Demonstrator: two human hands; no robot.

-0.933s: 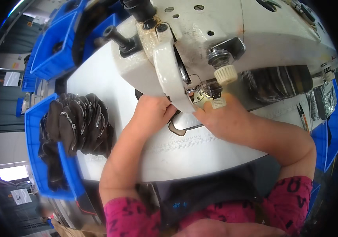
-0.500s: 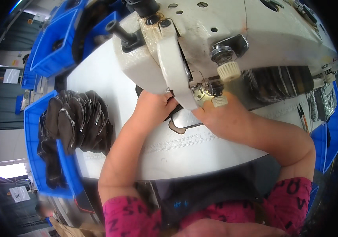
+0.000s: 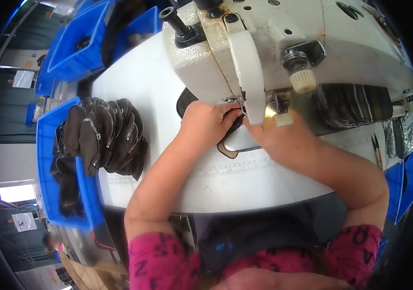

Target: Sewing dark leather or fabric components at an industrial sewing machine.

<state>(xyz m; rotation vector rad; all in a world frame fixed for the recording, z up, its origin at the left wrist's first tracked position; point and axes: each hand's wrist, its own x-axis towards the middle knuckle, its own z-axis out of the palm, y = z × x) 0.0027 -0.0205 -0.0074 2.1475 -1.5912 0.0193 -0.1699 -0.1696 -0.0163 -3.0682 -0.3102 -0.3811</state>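
Note:
A white sewing machine (image 3: 274,43) stands over the worktable, its small lamp glowing near the needle area. Under its head lies a dark fabric piece (image 3: 183,102), mostly covered by the machine and my hands. My left hand (image 3: 204,126) is closed, thumb and fingers pinching this piece just left of the needle area. From the other side my right hand (image 3: 286,140) reaches in by the presser foot; its fingertips are hidden behind the machine's parts. A shiny metal plate (image 3: 240,138) shows between my hands.
On the left, brown zippered pouches (image 3: 105,137) pile up beside and over a blue bin (image 3: 88,193). More dark zippered pieces (image 3: 353,105) lie behind my right forearm. Pen-like tools (image 3: 376,151) rest at the right. A printed ruler (image 3: 221,170) crosses the white tabletop (image 3: 254,188).
The view has shifted, so the machine and table sit further right. More of the dark fabric's rounded edge shows left of my left hand. Both hands stay by the needle area.

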